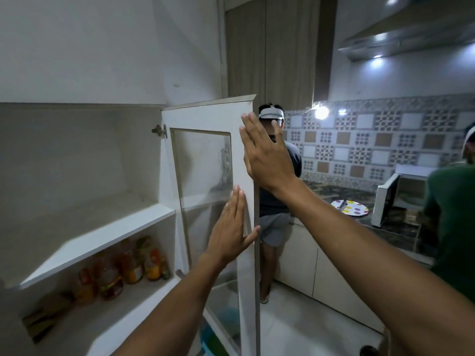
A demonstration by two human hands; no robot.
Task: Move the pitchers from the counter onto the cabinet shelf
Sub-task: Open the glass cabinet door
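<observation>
Door: the white cabinet door with a glass pane (pixel 205 163) is swung open, standing tall, edge turned to the camera.
Left hand (pixel 231 227): laid flat on the door, fingers together.
Right hand (pixel 267 155): flat, fingers spread, at the door's edge.
Shelf: the white cabinet shelf (pixel 102 240) is bare on top.
Pitchers: none can be made out.
Below: blurred orange bottles (pixel 128 268).

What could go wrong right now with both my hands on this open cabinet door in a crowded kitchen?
1. The left hand lies flat on the cabinet door near its glass panel; hard pressure there might strain the glass.
2. The right hand wraps the door's free edge, and a person in a dark shirt stands right behind it, so a wider swing could hit them.
</observation>
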